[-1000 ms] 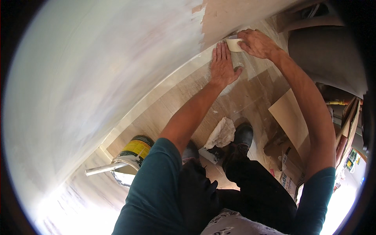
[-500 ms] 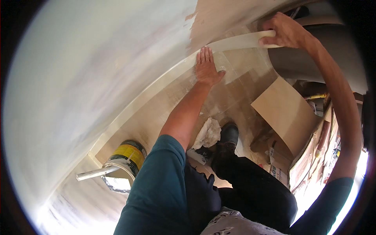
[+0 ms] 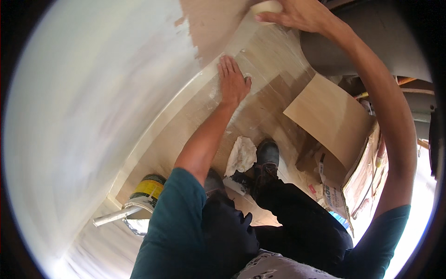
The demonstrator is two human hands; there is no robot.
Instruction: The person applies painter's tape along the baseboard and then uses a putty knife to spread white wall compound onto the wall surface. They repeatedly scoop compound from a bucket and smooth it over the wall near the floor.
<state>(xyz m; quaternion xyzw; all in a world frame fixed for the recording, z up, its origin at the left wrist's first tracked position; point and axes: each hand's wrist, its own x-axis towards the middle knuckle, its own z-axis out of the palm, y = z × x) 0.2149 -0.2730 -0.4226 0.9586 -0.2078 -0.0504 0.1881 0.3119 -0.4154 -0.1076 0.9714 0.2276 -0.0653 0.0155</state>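
Note:
My left hand point(image 3: 232, 86) lies flat with its fingers stretched out, fingertips against the foot of the curved wall point(image 3: 93, 93). A pale strip of tape point(image 3: 158, 122) runs along the floor edge at the wall's base, on both sides of that hand. At the top, my right hand point(image 3: 304, 14) grips a cream roll of tape point(image 3: 267, 6), thumb on its near side; part of the roll is cut off by the picture's edge. Past my left hand, the wall changes from whitish paint to bare tan with a ragged border.
A paint bucket point(image 3: 149, 188) with a paint-smeared stick point(image 3: 114, 216) stands at lower left by the wall. A crumpled white cloth point(image 3: 241, 156) lies beside my boot point(image 3: 268, 153). An open cardboard box point(image 3: 330, 121) and a big dark grey rounded object point(image 3: 371, 53) stand at right.
My right hand has moved up and left, closer to the wall, with the tape roll. My left hand has shifted slightly left and stays flat. The view has turned a little.

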